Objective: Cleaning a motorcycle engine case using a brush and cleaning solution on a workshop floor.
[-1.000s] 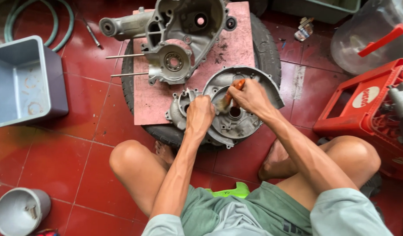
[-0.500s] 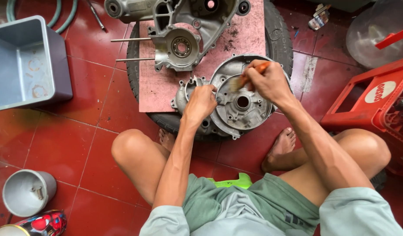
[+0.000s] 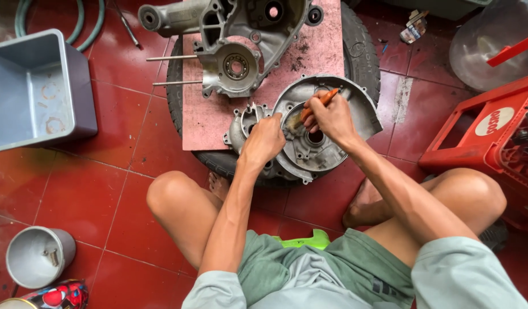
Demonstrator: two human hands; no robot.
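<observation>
Right hand (image 3: 331,117) grips an orange-handled brush (image 3: 311,107), bristles down on the round engine crankcase cover (image 3: 332,150) at the near right edge of the pink board (image 3: 201,123). Left hand (image 3: 265,139) clamps the cover's left rim, steadying it. The other crankcase half (image 3: 229,34) lies farther back; a grey tub (image 3: 41,91) sits far left.

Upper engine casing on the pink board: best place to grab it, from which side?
Likely the tubular arm at the top left of the upper engine casing, from the left. It sticks out clear of the body like a handle. The pink board lies beneath, and two thin studs project lower down, so avoid those.
</observation>
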